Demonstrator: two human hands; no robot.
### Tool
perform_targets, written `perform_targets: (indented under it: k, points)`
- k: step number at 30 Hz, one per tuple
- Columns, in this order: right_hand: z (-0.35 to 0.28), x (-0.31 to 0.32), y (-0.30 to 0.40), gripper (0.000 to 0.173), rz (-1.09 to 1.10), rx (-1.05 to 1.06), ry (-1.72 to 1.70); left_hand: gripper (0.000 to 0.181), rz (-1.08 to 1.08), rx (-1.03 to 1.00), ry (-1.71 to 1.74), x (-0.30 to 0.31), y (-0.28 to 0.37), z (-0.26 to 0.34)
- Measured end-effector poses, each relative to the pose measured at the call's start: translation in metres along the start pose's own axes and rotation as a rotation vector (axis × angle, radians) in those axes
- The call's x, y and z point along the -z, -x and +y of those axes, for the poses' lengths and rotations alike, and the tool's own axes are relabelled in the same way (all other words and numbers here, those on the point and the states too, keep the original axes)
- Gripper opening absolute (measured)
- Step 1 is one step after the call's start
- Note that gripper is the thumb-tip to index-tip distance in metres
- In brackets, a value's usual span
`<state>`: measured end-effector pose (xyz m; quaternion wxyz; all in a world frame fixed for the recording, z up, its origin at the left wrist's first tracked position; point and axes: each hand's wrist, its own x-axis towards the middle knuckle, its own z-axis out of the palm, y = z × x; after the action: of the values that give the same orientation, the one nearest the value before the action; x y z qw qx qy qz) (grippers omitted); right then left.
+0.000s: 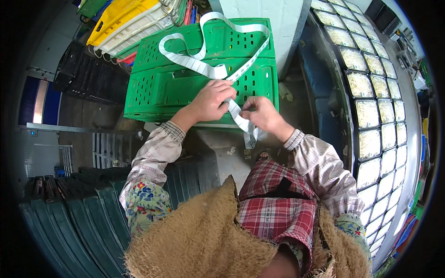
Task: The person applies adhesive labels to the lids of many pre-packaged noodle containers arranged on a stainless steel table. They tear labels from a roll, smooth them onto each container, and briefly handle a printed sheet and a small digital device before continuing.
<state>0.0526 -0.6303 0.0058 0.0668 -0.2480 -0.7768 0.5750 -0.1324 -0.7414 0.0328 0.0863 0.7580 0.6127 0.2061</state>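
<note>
A long white strip of labels (189, 63) lies in loose loops over green plastic crates (160, 90), which look folded flat. One end of the strip curls into a small roll near the middle of the top crate. My left hand (212, 100) rests at the crate's near side and grips the strip between thumb and fingers. Just right of it, my right hand (265, 113) pinches the strip between thumb and bent forefinger. Below the hands, a loose tail of the strip hangs past the crate's near edge. Whether a single label is peeled off is hidden by my fingers.
To the right, rows of film-covered black trays (367, 114) of pale food fill a long table. Yellow and white crates (121, 26) stand at the back left beside a white pillar (264, 10). Dark green crates (80, 212) stand close on my left.
</note>
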Motion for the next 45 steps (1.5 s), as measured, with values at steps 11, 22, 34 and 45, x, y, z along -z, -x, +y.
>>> perform_targets:
  k: [11,22,34,45]
  points:
    - [-0.005,0.007,-0.007,0.021,-0.004,0.069,0.142,0.004,-0.037,0.012,0.126,0.0,-0.017,-0.003]
    - [-0.003,0.011,-0.009,0.024,0.029,0.203,0.131,0.007,0.0,0.098,0.33,-0.009,-0.019,-0.004]
    - [0.014,0.054,0.102,0.02,0.194,0.275,0.406,0.015,0.25,0.093,-0.182,-0.022,-0.026,-0.04]
    - [-0.001,0.121,0.285,0.024,0.793,-0.079,-0.409,0.007,0.553,-0.031,0.056,-0.084,-0.05,0.111]
